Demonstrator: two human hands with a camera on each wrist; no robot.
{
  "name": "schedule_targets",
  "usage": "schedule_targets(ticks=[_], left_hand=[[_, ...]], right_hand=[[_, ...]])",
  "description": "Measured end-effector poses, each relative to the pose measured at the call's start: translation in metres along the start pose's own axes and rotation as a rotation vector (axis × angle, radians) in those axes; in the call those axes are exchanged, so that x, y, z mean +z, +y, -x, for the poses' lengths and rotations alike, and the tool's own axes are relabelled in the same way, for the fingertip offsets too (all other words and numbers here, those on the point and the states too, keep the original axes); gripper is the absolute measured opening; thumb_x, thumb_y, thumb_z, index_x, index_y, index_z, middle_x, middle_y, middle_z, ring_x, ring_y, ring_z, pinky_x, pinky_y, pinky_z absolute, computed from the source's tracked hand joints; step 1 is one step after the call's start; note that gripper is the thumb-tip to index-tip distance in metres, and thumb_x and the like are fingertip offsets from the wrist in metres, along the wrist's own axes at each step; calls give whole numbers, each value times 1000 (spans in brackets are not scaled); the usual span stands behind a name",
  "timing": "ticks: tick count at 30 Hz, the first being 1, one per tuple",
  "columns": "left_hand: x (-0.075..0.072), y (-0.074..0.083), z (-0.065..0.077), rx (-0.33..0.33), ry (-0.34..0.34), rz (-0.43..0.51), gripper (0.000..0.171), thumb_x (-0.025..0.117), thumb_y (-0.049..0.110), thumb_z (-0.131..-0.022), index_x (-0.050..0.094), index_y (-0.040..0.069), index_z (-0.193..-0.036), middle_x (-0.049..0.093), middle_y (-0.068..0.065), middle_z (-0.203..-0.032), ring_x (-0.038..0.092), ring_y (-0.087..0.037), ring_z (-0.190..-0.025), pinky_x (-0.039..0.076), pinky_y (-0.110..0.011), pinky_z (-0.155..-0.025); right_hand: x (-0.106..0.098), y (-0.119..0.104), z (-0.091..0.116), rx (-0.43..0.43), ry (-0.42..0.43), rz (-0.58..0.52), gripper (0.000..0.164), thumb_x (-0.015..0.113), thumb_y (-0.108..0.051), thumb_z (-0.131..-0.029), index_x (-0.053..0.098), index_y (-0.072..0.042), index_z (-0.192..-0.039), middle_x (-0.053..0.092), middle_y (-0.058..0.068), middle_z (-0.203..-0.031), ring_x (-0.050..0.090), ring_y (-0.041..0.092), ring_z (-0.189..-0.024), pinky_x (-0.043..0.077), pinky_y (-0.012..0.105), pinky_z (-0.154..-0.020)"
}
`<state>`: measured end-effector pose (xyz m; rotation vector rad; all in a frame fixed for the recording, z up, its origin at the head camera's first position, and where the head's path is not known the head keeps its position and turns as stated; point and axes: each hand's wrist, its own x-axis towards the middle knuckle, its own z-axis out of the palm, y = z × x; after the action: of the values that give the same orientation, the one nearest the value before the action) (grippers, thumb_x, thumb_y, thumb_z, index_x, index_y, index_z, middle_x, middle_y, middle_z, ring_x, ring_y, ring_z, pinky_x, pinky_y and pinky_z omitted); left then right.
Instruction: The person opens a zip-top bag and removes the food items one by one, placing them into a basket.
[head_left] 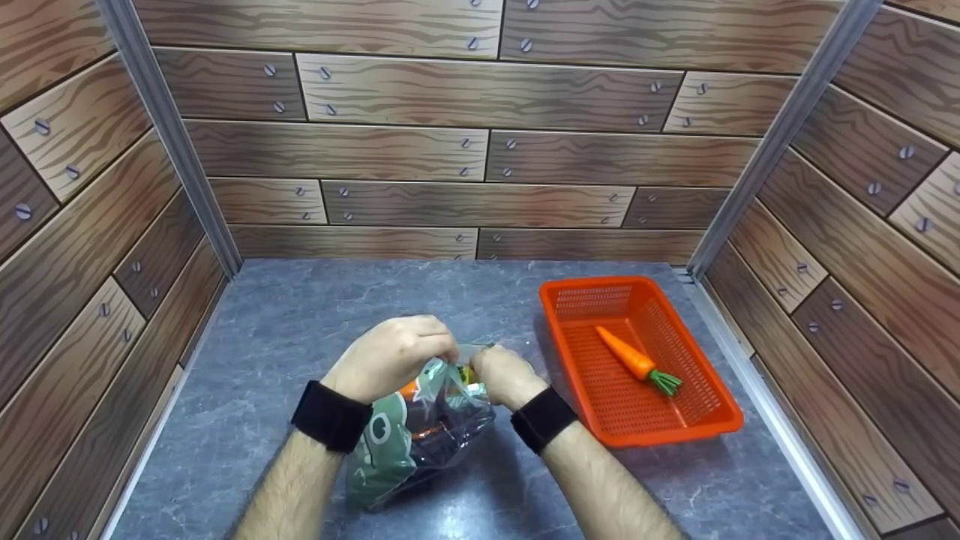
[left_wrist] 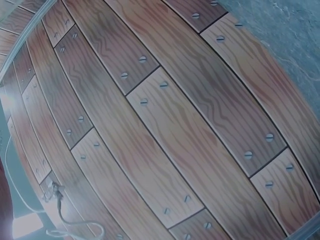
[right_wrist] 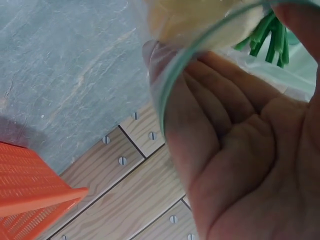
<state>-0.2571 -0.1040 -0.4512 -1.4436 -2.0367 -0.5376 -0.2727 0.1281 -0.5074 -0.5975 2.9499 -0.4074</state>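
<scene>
A clear plastic bag (head_left: 390, 439) with green print stands tilted on the grey surface. Orange, yellow and dark purple items show through it. At its mouth, my left hand (head_left: 401, 352) pinches the upper edge. My right hand (head_left: 508, 377) grips the opening on the other side. Up close in the right wrist view, the bag's rim (right_wrist: 175, 75) curves across the right fingers (right_wrist: 225, 90), some of them behind the film. Green stalks (right_wrist: 270, 40) and a pale yellow rounded item (right_wrist: 200, 20) lie beyond them. Both fingertips are largely hidden in the head view.
To the right of the bag, an orange plastic basket (head_left: 577, 390) holds a carrot (head_left: 626, 352) with a green top. Wood-patterned walls (head_left: 480, 154) enclose the surface at the back and both sides. A cable (left_wrist: 75, 220) shows in the left wrist view.
</scene>
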Motion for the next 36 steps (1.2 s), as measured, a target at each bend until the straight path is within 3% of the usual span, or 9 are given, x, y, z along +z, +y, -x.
schedule_targets(ticks=[4,5,8,11,14,18,26,33,36], left_hand=[[2,-1,2,-9,9,26,32,84,-17,-91,79,14,-97,84,2,-96,81,-13,-92,72,-24,-87],[2,-1,3,-13,8,34,32,84,-17,-91,79,14,-97,84,2,-96,82,-13,-92,72,-23,-87],[2,-1,5,-20,6,43,34,82,-19,-90,80,14,-96,83,2,-96,82,-13,-92,72,-22,-88],[1,-1,6,-22,7,35,35,81,-21,-89,80,14,-96,82,2,-94,81,-14,-90,71,-23,-86],[0,-1,8,-15,13,20,35,81,-20,-89,79,14,-96,81,2,-94,80,-14,-89,71,-24,-84],[-3,-1,7,-5,18,-6,34,81,-19,-90,78,15,-96,81,2,-94,80,-14,-90,71,-25,-83],[-4,-1,10,-5,16,-10,34,87,-16,-87,77,15,-97,81,3,-95,79,-13,-90,71,-24,-84],[0,-1,12,-8,-9,-15,34,86,-16,-88,79,15,-97,80,4,-94,78,-12,-90,70,-23,-85],[0,0,12,-4,-7,-26,36,85,-18,-87,79,15,-96,80,4,-94,78,-12,-89,70,-23,-85]], right_hand=[[30,11,-15,94,66,108,20,77,-3,-94,70,-8,-77,81,16,-87,80,39,-79,73,56,-69],[50,27,-25,79,104,127,21,75,-6,-96,70,-11,-77,81,13,-87,80,36,-78,73,54,-66],[69,35,-33,101,136,202,19,75,-8,-98,73,-12,-79,83,13,-89,82,37,-79,74,54,-65],[63,25,-27,95,166,252,18,75,-12,-98,75,-13,-80,84,11,-88,83,36,-80,74,54,-64],[37,0,-8,105,182,276,15,78,-13,-94,74,-10,-80,84,13,-86,83,38,-80,73,56,-65],[26,-7,3,97,208,278,17,79,-17,-91,71,-11,-78,82,13,-83,82,37,-78,73,55,-64],[22,-5,3,114,128,224,26,81,-18,-90,61,-15,-72,81,12,-83,82,38,-80,73,57,-66],[32,-10,-1,212,121,268,38,90,-45,-89,75,-9,-87,85,15,-92,85,36,-87,74,54,-69],[36,-11,-3,223,142,266,37,90,-46,-87,78,-11,-88,86,14,-91,86,36,-88,74,54,-69]])
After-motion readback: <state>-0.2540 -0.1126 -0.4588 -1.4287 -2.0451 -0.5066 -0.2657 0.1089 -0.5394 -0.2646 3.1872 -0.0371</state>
